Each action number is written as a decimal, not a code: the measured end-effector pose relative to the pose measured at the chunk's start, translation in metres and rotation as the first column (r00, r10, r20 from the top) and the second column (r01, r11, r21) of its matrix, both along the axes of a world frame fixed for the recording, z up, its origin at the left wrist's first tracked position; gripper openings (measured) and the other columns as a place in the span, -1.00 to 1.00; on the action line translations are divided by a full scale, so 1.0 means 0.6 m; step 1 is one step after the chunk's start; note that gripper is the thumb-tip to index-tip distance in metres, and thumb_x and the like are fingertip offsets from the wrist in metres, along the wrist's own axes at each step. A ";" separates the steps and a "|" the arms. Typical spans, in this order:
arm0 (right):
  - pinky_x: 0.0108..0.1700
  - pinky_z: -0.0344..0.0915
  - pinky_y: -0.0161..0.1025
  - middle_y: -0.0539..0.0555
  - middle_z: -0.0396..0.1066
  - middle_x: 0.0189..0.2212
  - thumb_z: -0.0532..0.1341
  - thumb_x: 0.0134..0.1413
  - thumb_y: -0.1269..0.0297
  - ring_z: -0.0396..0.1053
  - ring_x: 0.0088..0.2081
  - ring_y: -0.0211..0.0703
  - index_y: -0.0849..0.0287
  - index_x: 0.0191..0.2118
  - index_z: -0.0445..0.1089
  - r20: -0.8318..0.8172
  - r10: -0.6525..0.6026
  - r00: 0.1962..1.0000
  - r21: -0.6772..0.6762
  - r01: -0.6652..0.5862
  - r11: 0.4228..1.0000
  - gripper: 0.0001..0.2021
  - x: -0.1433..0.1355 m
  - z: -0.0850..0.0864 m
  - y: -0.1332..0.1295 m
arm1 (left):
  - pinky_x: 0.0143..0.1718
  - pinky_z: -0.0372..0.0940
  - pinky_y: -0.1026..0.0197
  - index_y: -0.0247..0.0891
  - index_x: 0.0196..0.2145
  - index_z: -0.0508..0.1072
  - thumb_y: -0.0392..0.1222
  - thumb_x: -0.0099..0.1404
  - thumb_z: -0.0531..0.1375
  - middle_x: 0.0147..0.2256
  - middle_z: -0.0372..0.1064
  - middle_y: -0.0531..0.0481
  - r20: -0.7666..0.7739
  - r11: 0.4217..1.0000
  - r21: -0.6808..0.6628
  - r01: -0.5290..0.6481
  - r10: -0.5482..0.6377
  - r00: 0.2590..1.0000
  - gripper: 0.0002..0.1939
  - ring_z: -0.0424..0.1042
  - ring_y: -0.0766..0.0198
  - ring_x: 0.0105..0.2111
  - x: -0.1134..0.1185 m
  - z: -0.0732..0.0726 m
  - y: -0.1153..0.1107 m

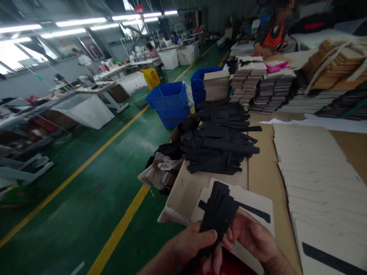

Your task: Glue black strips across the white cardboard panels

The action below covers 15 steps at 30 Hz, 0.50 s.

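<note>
A bundle of black strips (218, 208) is wrapped in my left hand (195, 240), its thumb lying across the strips. At the bundle's right side is my right hand (249, 231), its fingers curled against the strips; whether it pinches one is hidden. Beneath the bundle lies a pale flat panel (265, 202) with a black strip (254, 212) on it. Beyond my hands, a large pile of black strips (220, 143) covers the table's left edge.
Overlapping pale panels (318, 172) cover the right side, one bearing a black strip (329, 258). Stacked pieces (248, 82) stand behind. Blue bins (170, 105) sit on the green floor. A person in an orange apron (271, 40) works across the table.
</note>
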State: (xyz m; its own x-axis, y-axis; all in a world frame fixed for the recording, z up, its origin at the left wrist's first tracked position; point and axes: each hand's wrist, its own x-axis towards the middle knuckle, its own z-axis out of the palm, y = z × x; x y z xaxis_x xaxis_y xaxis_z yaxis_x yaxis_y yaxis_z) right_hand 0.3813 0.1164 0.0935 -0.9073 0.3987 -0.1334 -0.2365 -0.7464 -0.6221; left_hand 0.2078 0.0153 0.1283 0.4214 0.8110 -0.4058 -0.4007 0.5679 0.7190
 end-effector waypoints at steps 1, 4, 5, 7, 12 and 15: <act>-0.41 0.20 -0.31 0.03 0.40 -0.44 0.43 -0.39 -0.23 0.31 -0.46 -0.24 0.18 -0.11 0.43 0.017 0.043 0.999 0.033 -0.044 0.998 -0.28 -0.005 0.004 -0.005 | -0.78 -0.11 0.42 -0.43 -0.20 0.54 0.33 0.22 0.11 -0.64 0.39 -0.02 -0.002 1.000 -0.005 0.012 -0.012 1.000 -0.33 0.08 0.49 -0.81 -0.008 0.000 -0.002; -0.38 0.22 -0.34 0.02 0.43 -0.35 0.50 -0.37 0.00 0.33 -0.42 -0.25 0.14 0.01 0.41 0.217 0.097 0.971 0.139 -0.130 0.982 -0.28 -0.028 0.034 -0.016 | -0.75 -0.01 0.40 -0.40 -0.23 0.55 0.34 0.21 0.11 -0.59 0.43 -0.05 -0.037 0.987 -0.011 0.159 -0.160 0.986 -0.35 0.14 0.46 -0.77 -0.027 -0.002 -0.005; -0.37 0.23 -0.34 0.03 0.44 -0.34 0.46 -0.26 0.00 0.34 -0.40 -0.25 0.14 -0.02 0.43 0.303 0.074 0.950 0.190 -0.137 0.972 -0.38 -0.038 0.045 -0.018 | -0.71 0.07 0.38 -0.38 -0.22 0.55 0.34 0.21 0.11 -0.57 0.44 -0.07 -0.059 0.975 -0.010 0.223 -0.223 0.973 -0.35 0.21 0.43 -0.74 -0.031 -0.001 -0.005; -0.40 0.24 -0.35 0.04 0.44 -0.36 0.39 -0.12 -0.02 0.33 -0.40 -0.26 0.17 -0.11 0.49 0.440 -0.015 0.898 0.283 -0.123 0.951 -0.52 -0.056 0.064 -0.018 | -0.57 0.26 0.29 -0.37 -0.17 0.53 0.34 0.23 0.06 -0.48 0.49 -0.11 -0.158 0.962 0.015 0.271 -0.266 0.951 -0.34 0.38 0.29 -0.59 -0.043 0.005 -0.005; -0.67 0.01 -0.47 -0.06 0.33 -0.54 0.44 -0.22 -0.06 0.08 -0.62 -0.45 0.21 -0.23 0.52 0.548 -0.441 0.711 0.194 0.405 0.894 -0.52 -0.084 0.073 -0.002 | 0.10 0.21 -0.07 -0.20 0.10 0.36 -0.03 0.24 0.25 0.09 0.33 -0.18 -0.679 0.743 0.662 -0.102 0.652 0.338 -0.50 0.30 -0.03 0.10 -0.096 0.023 -0.049; -0.68 0.09 -0.51 -0.11 0.33 -0.52 0.47 -0.24 0.03 0.08 -0.64 -0.50 0.12 -0.23 0.51 0.473 -0.589 0.655 0.010 0.665 0.747 -0.58 -0.095 0.075 0.011 | 0.06 0.22 -0.01 -0.11 -0.13 0.50 -0.30 0.30 0.16 -0.10 0.42 -0.08 -0.378 0.377 0.925 -0.040 0.926 -0.006 -0.78 0.34 0.08 0.00 -0.113 0.023 -0.090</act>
